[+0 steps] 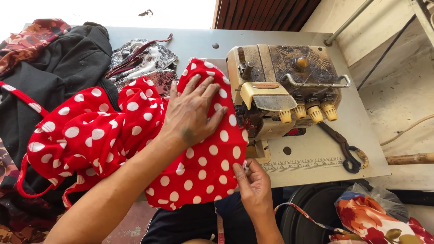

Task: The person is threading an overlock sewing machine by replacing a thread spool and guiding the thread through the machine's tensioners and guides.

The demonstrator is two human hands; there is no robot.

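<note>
A red fabric with white polka dots (113,135) lies bunched across the grey sewing table (316,156), its right part spread flat beside a worn cream overlock sewing machine (280,86). My left hand (192,110) rests flat on the fabric with fingers apart, just left of the machine. My right hand (253,183) pinches the fabric's near right edge between thumb and fingers, close to the machine's front plate.
Black-handled scissors (346,151) lie on the table to the right of the machine. Dark and patterned cloths (58,63) pile up at the left and back. A floral bundle in a plastic bag (375,217) sits low at the right, by a black bin (312,212).
</note>
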